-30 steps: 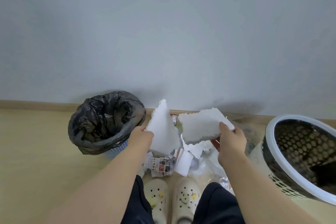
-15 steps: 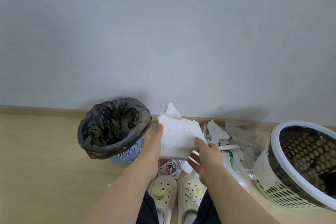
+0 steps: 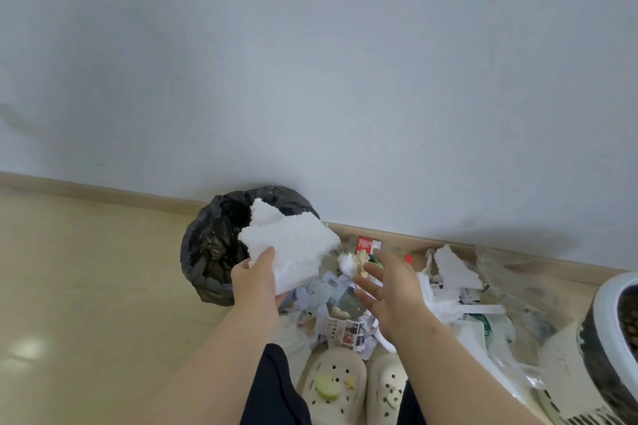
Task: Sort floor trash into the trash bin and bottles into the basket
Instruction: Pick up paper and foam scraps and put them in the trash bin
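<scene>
My left hand (image 3: pixel 257 278) grips stacked white foam pieces (image 3: pixel 290 245) at their lower edge, holding them over the right rim of the trash bin (image 3: pixel 210 252), which is lined with a black bag. My right hand (image 3: pixel 390 281) hovers with spread fingers above the pile of floor trash (image 3: pixel 345 314), holding nothing. Another jagged foam piece (image 3: pixel 452 269) lies on the pile to the right. The white basket (image 3: pixel 607 338) with a dark perforated inside stands at the far right, partly cut off. A clear bottle lies half hidden under papers below my right hand.
Paper scraps, a printed leaflet (image 3: pixel 345 329) and clear plastic bags (image 3: pixel 511 272) litter the floor by the wall. A red and white carton (image 3: pixel 367 244) lies against the baseboard. My feet in cream clogs (image 3: pixel 335 383) are at the bottom. Bare wooden floor spreads to the left.
The two foam pieces were put together into my left hand and carried left over the bin. My right hand let go of the foam and opened. The view swung right.
</scene>
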The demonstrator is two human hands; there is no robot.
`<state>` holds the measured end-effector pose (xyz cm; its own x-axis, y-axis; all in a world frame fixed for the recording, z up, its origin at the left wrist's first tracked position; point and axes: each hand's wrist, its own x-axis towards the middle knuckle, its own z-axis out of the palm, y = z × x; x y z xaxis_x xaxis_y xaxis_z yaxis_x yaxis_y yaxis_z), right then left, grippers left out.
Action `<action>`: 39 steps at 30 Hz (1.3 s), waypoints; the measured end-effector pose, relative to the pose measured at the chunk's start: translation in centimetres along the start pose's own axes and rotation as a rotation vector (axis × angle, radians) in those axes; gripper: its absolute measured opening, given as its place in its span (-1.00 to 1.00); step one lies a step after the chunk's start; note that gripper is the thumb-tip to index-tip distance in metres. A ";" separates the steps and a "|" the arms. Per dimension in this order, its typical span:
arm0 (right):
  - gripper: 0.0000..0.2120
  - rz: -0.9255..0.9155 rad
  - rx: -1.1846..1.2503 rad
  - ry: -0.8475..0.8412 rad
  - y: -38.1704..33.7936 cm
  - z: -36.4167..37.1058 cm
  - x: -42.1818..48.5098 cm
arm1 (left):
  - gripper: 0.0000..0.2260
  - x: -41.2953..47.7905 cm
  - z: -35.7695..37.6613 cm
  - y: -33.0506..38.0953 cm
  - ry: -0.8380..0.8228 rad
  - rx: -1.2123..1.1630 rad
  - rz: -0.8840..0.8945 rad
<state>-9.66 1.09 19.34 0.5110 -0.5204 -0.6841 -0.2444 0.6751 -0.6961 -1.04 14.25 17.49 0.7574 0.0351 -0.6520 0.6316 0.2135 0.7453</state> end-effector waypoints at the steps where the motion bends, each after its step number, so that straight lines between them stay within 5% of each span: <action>1: -0.78 0.004 -0.009 -0.011 0.2 0.8 0.4 | -0.63 0.6 -0.5 0.4 0.035 -0.020 0.008; 5: -0.79 0.032 -0.050 -0.033 1.3 3.5 1.7 | -0.60 3.0 -2.0 1.8 0.130 -0.081 0.022; 11: -0.79 0.045 -0.132 -0.034 2.6 5.6 2.9 | -0.51 5.0 -2.1 2.1 -0.010 -0.078 -0.093; 22: -0.78 0.061 -0.203 -0.021 3.4 5.8 2.7 | -0.75 2.9 -1.9 1.9 -0.104 0.228 -0.158; 25: -0.77 0.054 -0.203 -0.016 3.4 4.9 2.4 | -0.87 2.2 -1.1 1.3 -0.172 0.315 -0.155; 39: -0.89 0.083 -0.380 0.186 1.1 -7.1 5.5 | -0.86 1.9 7.3 -6.6 -0.286 0.762 -0.002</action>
<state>-13.00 -4.77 13.28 0.3282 -0.5816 -0.7443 -0.5820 0.4962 -0.6443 -2.61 5.81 12.33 0.7040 -0.2369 -0.6695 0.4945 -0.5132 0.7015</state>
